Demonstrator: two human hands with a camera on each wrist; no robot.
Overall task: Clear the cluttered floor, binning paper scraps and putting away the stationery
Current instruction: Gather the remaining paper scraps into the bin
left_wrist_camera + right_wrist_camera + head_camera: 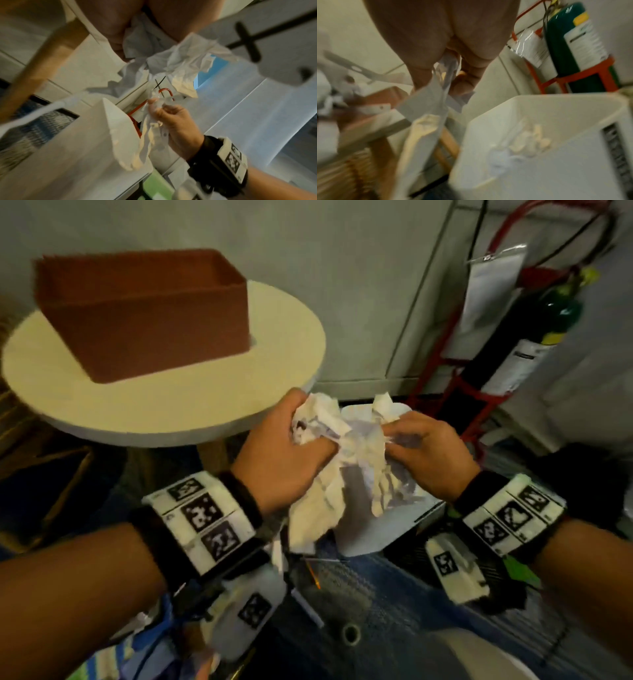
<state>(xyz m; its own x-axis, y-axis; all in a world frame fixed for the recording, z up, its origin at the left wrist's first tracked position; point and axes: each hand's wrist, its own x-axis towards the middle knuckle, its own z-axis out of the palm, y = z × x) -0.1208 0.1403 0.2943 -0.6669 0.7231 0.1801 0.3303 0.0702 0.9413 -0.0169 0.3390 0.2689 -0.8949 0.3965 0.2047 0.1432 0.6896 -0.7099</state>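
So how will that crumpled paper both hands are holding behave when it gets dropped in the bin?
The crumpled paper looks light and floppy: loose flaps hang below the left hand and right hand. It probably springs open once released. Being so loose, it may snag on the white bin rim rather than drop cleanly.

Brown box (144,316) on round white table (191,405); white bin (539,135) on floor (359,594).
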